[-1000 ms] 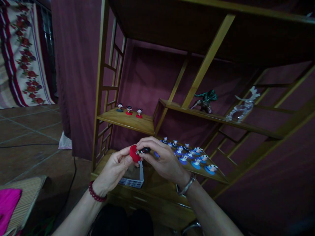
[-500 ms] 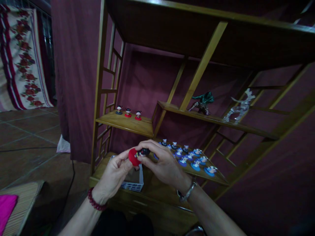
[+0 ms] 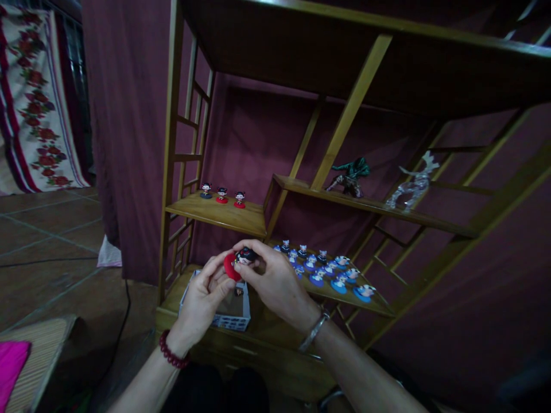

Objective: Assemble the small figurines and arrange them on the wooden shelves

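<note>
My left hand (image 3: 202, 298) pinched the red round base (image 3: 229, 267) while my right hand (image 3: 275, 284) gripped the dark-haired head of the small figurine (image 3: 244, 256), both held together just below the centre of the frame. Under them sat a white basket (image 3: 235, 321) on the lowest board of the wooden shelf (image 3: 224, 215). Blue-based figurines (image 3: 327, 272) stood to the right, three more figurines (image 3: 221, 195) higher on the left.
</note>
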A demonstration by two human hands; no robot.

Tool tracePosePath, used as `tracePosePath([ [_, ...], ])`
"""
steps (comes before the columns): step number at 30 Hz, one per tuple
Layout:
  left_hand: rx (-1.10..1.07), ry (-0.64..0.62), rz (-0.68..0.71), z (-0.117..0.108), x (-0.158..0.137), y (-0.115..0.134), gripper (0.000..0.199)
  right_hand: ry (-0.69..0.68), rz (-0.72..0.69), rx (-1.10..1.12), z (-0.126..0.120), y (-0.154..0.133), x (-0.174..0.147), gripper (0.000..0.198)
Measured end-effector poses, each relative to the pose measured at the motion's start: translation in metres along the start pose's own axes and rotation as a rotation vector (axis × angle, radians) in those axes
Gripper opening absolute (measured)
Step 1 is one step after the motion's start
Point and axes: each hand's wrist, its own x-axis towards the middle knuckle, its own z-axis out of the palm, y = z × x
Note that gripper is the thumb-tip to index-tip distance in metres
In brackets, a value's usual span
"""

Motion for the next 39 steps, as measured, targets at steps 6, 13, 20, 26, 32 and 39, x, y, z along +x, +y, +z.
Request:
tracePosePath([
  [6,-0.042,0.029,0.000,-0.001,0.000,0.000,0.048,-0.005,-0.066,-0.058,-0.001,-0.002,0.002,0.025],
  [13,-0.134,-0.004,-0.050,-0.005,-0.002,-0.002,0.043,-0.135,-0.198,-0.106,-0.010,-0.004,0.007,0.028],
  [20,-0.239,-0.082,-0.047,0.001,-0.004,0.004,0.043,-0.153,-0.183,-0.129,-0.012,-0.006,0.011,0.038],
  [26,-0.267,-0.067,-0.072,0.001,-0.002,0.004,0.044,-0.134,-0.053,-0.072,-0.008,0.003,0.012,0.043],
  [32,-0.248,-0.057,-0.100,-0.004,0.002,0.007,0.044,-0.132,0.011,0.043,-0.003,0.014,0.016,0.046],
  [39,-0.266,-0.079,-0.063,-0.007,0.009,0.012,0.044,-0.101,0.060,0.176,0.002,0.027,0.018,0.057],
])
